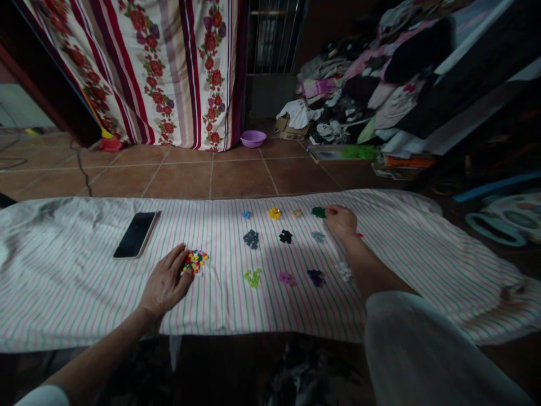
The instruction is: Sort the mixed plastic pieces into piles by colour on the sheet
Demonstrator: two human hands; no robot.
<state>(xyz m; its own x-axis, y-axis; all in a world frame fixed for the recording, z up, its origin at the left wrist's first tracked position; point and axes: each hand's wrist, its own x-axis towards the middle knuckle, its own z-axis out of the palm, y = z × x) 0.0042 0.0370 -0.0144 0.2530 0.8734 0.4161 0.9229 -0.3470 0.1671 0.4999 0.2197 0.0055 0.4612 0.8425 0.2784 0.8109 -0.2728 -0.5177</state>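
On the striped cloth, my left hand lies with its fingers stretched out and the thumb apart, touching the edge of a mixed pile of small coloured pieces. My right hand reaches to the far side, its fingers pinched together at the dark green pieces. Whatever is between those fingertips is hidden. Close by are tan pieces, light grey pieces and white pieces, the last beside my right forearm. A bit of red shows past the wrist.
More sorted heaps include yellow, blue, dark grey, black, lime, pink and navy pieces. A phone lies left. Beyond the table are a purple basin and piled clothes.
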